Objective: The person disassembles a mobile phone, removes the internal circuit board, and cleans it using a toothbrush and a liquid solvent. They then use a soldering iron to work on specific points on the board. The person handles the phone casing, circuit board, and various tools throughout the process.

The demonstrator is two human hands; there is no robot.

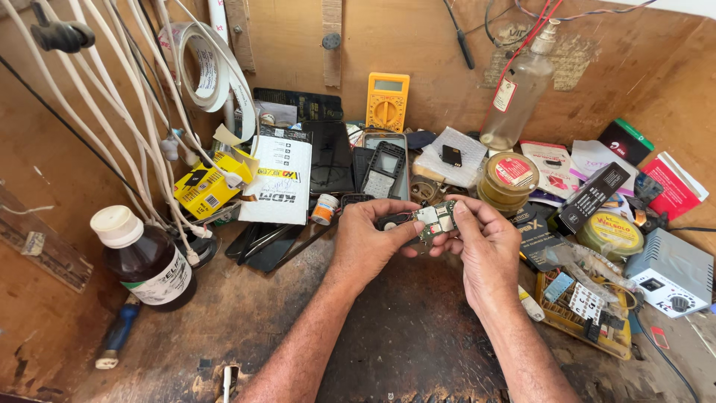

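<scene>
Green and metal-shielded, the circuit board [435,219] is held above the dark worktop [403,336], near the centre of the view, between both hands. Left hand [369,239]: fingers curled, thumb and fingertips pinching the board's left end, where a small dark round part sits; whether that part is fixed to the board cannot be told from this angle. Right hand [488,246]: fingers closed on the board's right end, index finger laid over its top edge. Behind the hands lie an open phone housing [382,170], a black tablet [330,158] and a white box [280,186]. A yellow multimeter [387,101] leans against the wooden back wall, with a clear glass bottle [518,93] to its right. A round tin [509,179] stands just behind the right hand. A brown bottle [145,257] with a white cap stands well to the left, below hanging white cables [112,97]. A grey power unit [670,272] sits at far right.
</scene>
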